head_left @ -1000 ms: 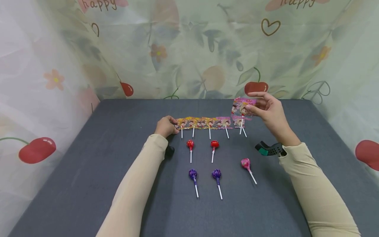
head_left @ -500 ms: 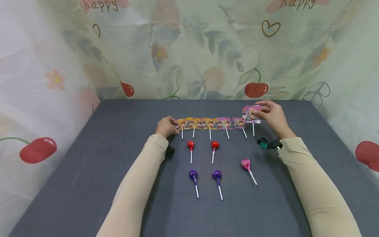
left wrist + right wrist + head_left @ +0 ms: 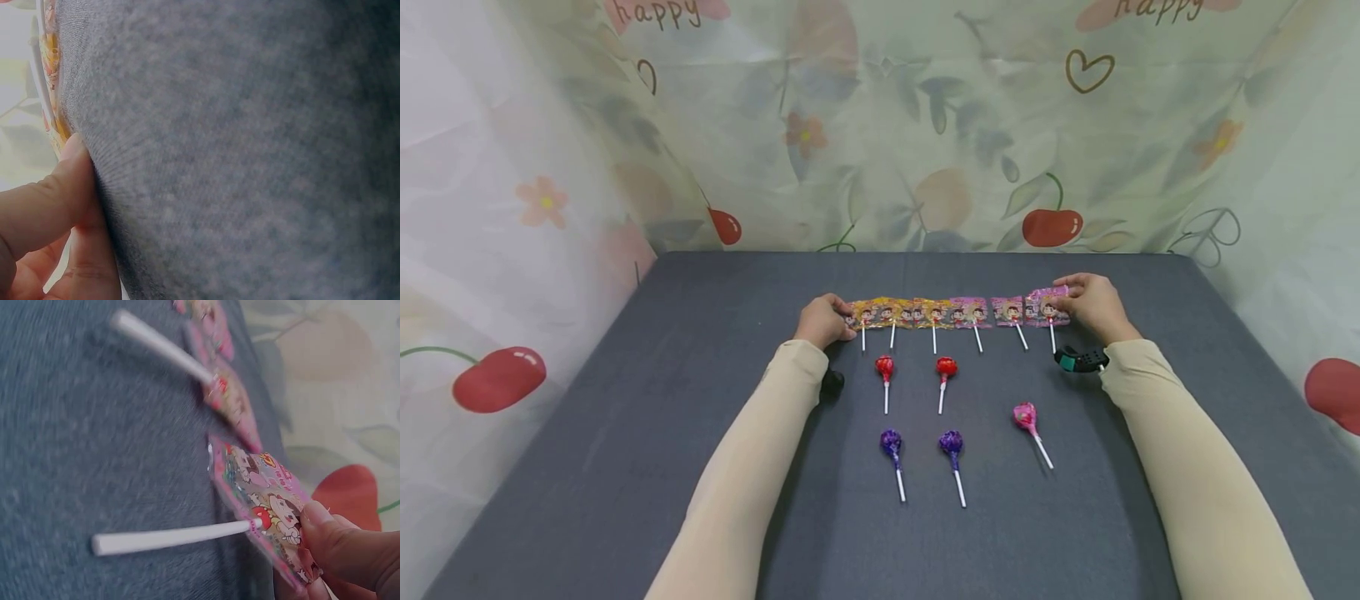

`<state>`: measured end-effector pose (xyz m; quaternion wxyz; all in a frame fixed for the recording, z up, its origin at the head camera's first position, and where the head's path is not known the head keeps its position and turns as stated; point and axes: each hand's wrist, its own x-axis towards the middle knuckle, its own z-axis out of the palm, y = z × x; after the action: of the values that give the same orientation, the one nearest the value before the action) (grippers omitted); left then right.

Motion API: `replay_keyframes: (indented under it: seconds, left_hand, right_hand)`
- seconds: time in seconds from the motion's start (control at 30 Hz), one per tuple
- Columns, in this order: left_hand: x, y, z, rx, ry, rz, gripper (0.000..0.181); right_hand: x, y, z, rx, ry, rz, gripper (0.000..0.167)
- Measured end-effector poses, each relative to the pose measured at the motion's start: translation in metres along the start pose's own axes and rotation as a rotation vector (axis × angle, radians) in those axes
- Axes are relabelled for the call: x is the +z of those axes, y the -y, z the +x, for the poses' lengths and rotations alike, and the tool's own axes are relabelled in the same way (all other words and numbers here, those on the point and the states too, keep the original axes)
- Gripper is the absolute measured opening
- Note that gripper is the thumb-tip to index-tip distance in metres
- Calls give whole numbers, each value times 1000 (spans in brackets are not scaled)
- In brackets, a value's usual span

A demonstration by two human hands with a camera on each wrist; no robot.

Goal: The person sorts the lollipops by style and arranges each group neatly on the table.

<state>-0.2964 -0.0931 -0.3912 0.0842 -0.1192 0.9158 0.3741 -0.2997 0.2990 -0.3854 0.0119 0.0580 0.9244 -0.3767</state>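
A row of flat lollipops in printed wrappers lies toward the back of the table. My left hand [image 3: 823,322] is at the row's left end, its thumb and finger at the edge of the leftmost yellow-wrapped lollipop [image 3: 866,314]. In the left wrist view the thumb tip [image 3: 76,145] meets that wrapper's edge. At the right end, my right hand [image 3: 1097,307] pinches a pink-wrapped flat lollipop [image 3: 1047,307] by its right side. The right wrist view shows this wrapper [image 3: 265,487] tilted, its white stick toward me. Beside it lies another pink-wrapped lollipop [image 3: 1008,312].
In front of the row lie two red round lollipops [image 3: 885,367] [image 3: 947,367], two purple ones [image 3: 891,442] [image 3: 951,442] and a pink one [image 3: 1025,415]. A patterned cloth [image 3: 895,150] hangs behind the dark table [image 3: 625,433].
My right hand has moved right and down with the pink-wrapped lollipop, from above its neighbour to the row's right end. My left hand has stayed in place.
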Motion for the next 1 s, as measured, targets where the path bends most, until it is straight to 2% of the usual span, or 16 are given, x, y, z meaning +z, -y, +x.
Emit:
replay_keyframes:
  seconds: [0.33, 0.63, 1.0]
  left_hand:
    - [1, 1, 3, 21, -5, 8, 35]
    - [1, 2, 4, -8, 3, -12, 35]
    - [2, 2, 3, 3, 1, -8, 35]
  right_hand:
    - [4, -8, 9, -8, -2, -70, 38]
    - [1, -6, 9, -36, -14, -118, 37]
    - [1, -11, 12, 37, 2, -98, 38]
